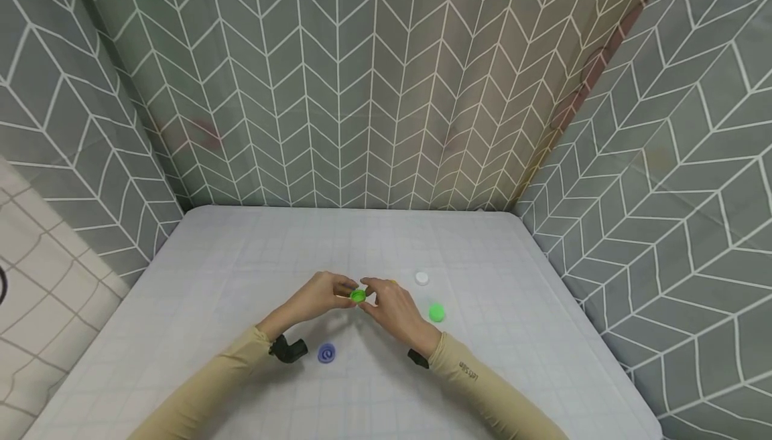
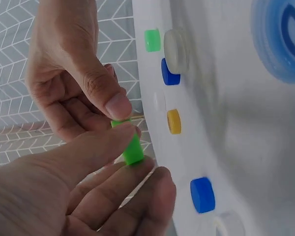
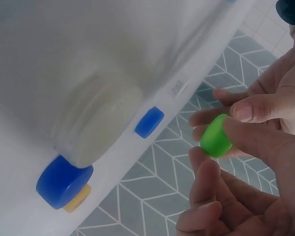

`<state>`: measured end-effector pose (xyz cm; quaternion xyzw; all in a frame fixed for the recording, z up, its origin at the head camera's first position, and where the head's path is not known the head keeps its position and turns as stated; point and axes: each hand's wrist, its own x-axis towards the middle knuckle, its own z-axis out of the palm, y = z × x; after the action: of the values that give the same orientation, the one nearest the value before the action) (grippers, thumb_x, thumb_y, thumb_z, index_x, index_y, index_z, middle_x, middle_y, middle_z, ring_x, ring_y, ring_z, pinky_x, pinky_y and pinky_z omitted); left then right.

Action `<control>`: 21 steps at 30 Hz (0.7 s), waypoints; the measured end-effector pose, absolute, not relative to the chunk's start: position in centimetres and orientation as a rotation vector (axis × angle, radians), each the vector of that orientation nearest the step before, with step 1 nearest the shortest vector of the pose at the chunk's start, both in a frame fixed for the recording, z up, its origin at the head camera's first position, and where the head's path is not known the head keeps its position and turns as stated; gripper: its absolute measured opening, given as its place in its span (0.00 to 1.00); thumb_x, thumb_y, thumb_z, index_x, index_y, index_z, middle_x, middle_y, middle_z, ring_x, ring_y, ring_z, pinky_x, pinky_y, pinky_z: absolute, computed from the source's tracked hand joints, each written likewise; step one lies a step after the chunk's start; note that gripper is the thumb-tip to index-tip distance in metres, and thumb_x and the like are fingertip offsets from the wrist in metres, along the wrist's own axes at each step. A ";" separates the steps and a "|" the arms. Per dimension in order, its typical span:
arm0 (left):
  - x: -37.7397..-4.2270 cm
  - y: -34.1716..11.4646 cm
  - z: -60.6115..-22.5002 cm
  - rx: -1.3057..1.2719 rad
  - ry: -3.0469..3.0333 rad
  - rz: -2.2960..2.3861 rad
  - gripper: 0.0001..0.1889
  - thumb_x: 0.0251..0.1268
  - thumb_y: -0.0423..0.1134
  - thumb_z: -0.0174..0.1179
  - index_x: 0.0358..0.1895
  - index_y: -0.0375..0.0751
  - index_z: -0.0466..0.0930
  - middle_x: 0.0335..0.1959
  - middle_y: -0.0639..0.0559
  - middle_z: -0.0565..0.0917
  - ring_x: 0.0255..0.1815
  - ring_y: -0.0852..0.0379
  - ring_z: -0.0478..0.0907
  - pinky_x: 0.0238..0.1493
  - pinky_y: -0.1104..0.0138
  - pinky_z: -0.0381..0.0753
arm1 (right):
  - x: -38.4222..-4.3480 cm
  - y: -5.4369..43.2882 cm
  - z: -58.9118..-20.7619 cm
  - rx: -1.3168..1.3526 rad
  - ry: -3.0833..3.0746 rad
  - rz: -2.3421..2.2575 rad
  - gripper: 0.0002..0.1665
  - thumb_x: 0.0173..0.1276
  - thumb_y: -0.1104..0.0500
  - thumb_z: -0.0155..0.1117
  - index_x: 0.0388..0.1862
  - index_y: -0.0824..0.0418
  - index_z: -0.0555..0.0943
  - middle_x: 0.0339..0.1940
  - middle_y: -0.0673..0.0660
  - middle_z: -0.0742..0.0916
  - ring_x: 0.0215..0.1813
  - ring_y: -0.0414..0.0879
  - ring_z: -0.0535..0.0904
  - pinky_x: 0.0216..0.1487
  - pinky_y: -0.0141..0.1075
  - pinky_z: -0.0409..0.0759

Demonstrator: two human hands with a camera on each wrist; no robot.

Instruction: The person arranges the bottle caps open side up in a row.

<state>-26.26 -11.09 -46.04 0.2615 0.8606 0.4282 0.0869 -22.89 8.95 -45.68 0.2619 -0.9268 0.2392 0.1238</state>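
A small bright green bottle cap is up off the table, between both hands, its hollow side toward the head camera. My left hand pinches it from the left with thumb and fingertips. From the other side my right hand also pinches it. In the left wrist view the green cap stands edge-on, with both thumbs against it. The right wrist view shows the side of the green cap between the fingers. Part of its rim is covered by the fingertips.
On the white table lie a translucent blue cap, a light green cap and a white cap. A yellow cap, blue caps and a cloudy translucent lid show in the wrist views. Patterned curtains surround the table.
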 end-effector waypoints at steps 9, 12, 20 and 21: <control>-25.5 -11.0 -45.3 0.855 2.697 1.096 0.14 0.52 0.37 0.72 0.43 0.41 0.85 0.39 0.51 0.89 0.42 0.56 0.86 0.49 0.58 0.82 | -22.9 8.8 -45.7 0.807 -2.766 0.758 0.24 0.61 0.56 0.71 0.55 0.61 0.81 0.40 0.52 0.89 0.31 0.36 0.78 0.29 0.24 0.73; -25.1 -10.9 -45.2 0.841 2.728 1.047 0.13 0.50 0.37 0.72 0.42 0.43 0.85 0.37 0.53 0.89 0.42 0.56 0.86 0.50 0.56 0.81 | -22.8 8.9 -45.5 0.806 -2.817 0.830 0.21 0.60 0.57 0.71 0.53 0.60 0.82 0.41 0.51 0.89 0.31 0.35 0.76 0.30 0.24 0.73; -24.4 -10.5 -45.1 0.791 2.709 1.002 0.14 0.50 0.35 0.72 0.41 0.40 0.83 0.39 0.47 0.88 0.42 0.52 0.86 0.43 0.62 0.83 | -22.2 8.8 -45.3 0.809 -2.869 0.903 0.14 0.60 0.58 0.71 0.46 0.57 0.86 0.42 0.50 0.89 0.35 0.42 0.81 0.31 0.25 0.73; -24.3 -10.6 -45.1 0.801 2.697 0.993 0.14 0.50 0.35 0.72 0.41 0.39 0.83 0.40 0.46 0.88 0.42 0.52 0.86 0.42 0.63 0.83 | -22.0 8.8 -45.2 0.817 -2.872 0.897 0.14 0.60 0.58 0.71 0.45 0.57 0.86 0.41 0.50 0.89 0.35 0.43 0.81 0.31 0.25 0.73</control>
<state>-24.30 -10.56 -45.07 0.2675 0.9012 0.3317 0.0790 -22.03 8.77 -45.25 0.2619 -0.9211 0.2878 0.0121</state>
